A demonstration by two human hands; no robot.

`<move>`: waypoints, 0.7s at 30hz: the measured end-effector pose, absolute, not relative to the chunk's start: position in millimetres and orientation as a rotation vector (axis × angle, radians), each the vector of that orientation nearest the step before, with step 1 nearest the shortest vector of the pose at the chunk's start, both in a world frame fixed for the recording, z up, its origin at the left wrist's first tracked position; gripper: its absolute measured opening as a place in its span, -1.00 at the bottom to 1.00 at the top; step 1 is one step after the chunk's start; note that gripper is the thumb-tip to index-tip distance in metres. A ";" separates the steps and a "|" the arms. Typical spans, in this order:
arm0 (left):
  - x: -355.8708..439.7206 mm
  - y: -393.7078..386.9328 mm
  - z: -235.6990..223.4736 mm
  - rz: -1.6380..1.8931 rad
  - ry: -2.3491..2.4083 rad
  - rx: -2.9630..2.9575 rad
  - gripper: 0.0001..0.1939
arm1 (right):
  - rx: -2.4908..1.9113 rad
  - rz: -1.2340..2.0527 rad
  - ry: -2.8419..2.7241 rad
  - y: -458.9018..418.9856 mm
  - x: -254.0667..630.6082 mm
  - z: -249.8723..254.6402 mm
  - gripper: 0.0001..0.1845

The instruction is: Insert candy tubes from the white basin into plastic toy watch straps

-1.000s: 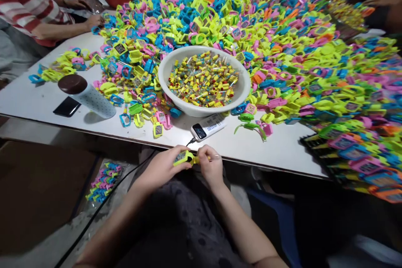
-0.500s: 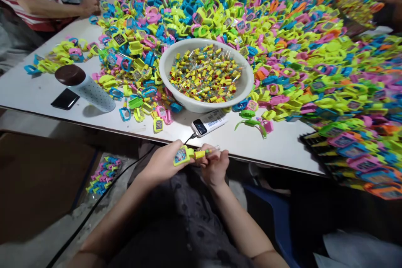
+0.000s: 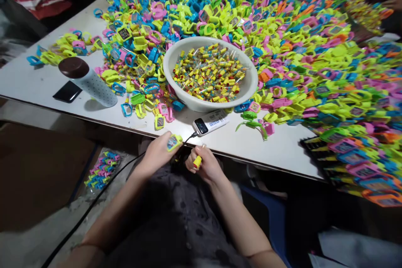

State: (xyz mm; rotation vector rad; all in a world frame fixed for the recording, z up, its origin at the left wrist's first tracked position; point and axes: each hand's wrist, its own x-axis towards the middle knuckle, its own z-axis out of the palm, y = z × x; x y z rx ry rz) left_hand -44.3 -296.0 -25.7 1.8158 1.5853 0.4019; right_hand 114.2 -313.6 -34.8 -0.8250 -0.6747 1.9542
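Observation:
My left hand point(image 3: 160, 153) is closed around a yellow-green toy watch point(image 3: 173, 142), its patterned square face turned up. To its right, my right hand point(image 3: 204, 162) grips a small yellow tube point(image 3: 197, 161) with a reddish end; part of the tube is hidden by my fingers. The two hands are apart, just off the table's front edge. Beyond them a white bowl point(image 3: 179, 96) holds many similar small yellow tubes with clear parts. Toy watches point(image 3: 220, 12) in yellow, pink, blue, green and orange are heaped around and behind the bowl.
A white power bank point(image 3: 212, 122) with a black cable lies before the bowl. A dotted bottle point(image 3: 97, 88) and a black phone point(image 3: 67, 91) are at left. Black-slotted rows of watches point(image 3: 354, 155) stand at right. A bag of coloured pieces point(image 3: 103, 169) is below. Other people sit across.
My hands have drawn apart: the yellow tube, formerly at the watch's end, is now separate in my right hand. The co-worker's hand at upper left has moved away from the table's edge.

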 end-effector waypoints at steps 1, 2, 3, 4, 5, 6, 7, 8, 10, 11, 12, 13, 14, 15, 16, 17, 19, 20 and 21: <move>-47.4 -295.0 -26.8 0.436 1.570 1.798 -0.69 | -0.797 1.950 -0.681 -313.2 115.4 -33.5 -0.50; -50.0 -294.9 -27.1 0.463 1.501 1.781 -0.68 | -0.786 1.920 -0.682 -312.3 116.7 -32.3 -0.53; -52.0 -295.7 -26.9 0.484 1.408 1.753 -0.68 | -0.786 1.878 -0.682 -311.1 118.1 -31.4 -0.57; -53.0 -297.3 -26.2 0.506 1.324 1.704 -0.69 | -0.791 1.840 -0.691 -309.7 119.5 -30.7 -0.60; -53.1 -299.4 -25.3 0.529 1.259 1.637 -0.70 | -0.801 1.812 -0.713 -308.3 120.7 -30.5 -0.63; -52.4 -301.7 -24.4 0.560 1.215 1.562 -0.71 | -0.813 1.790 -0.746 -307.1 121.7 -30.5 -0.65; -51.0 -303.9 -23.7 0.603 1.187 1.483 -0.71 | -0.828 1.773 -0.784 -306.2 122.4 -30.9 -0.67; -49.3 -305.6 -23.2 0.647 1.160 1.404 -0.70 | -0.841 1.762 -0.821 -305.6 122.9 -31.4 -0.68; -45.8 -307.7 -23.0 0.704 1.084 1.264 -0.62 | -0.853 1.754 -0.866 -305.4 122.9 -33.2 -0.70; -44.4 -308.1 -23.2 0.712 1.047 1.206 -0.58 | -0.853 1.759 -0.872 -305.5 122.6 -34.4 -0.71; -43.6 -308.1 -23.4 0.710 1.025 1.157 -0.55 | -0.851 1.765 -0.870 -305.7 122.3 -35.9 -0.72; -43.3 -307.9 -23.6 0.701 1.018 1.122 -0.55 | -0.849 1.773 -0.866 -305.9 122.0 -37.4 -0.73; -43.5 -307.7 -23.6 0.695 1.022 1.104 -0.56 | -0.848 1.779 -0.860 -305.9 121.7 -39.1 -0.73; -44.1 -307.4 -23.5 0.694 1.031 1.100 -0.58 | -0.851 1.782 -0.857 -305.9 121.5 -40.7 -0.73; -45.0 -307.3 -23.2 0.692 1.038 1.104 -0.59 | -0.858 1.784 -0.856 -305.8 121.3 -42.2 -0.73; -46.1 -307.2 -22.9 0.689 1.040 1.112 -0.61 | -0.867 1.787 -0.857 -305.6 121.1 -43.3 -0.73; -47.9 -307.4 -22.0 0.690 1.040 1.136 -0.64 | -0.884 1.798 -0.857 -305.2 120.4 -44.4 -0.73; -48.5 -307.5 -21.7 0.694 1.044 1.148 -0.65 | -0.887 1.808 -0.852 -305.0 120.0 -44.3 -0.73; -48.8 -307.7 -21.3 0.698 1.050 1.159 -0.66 | -0.889 1.819 -0.847 -304.8 119.4 -43.9 -0.73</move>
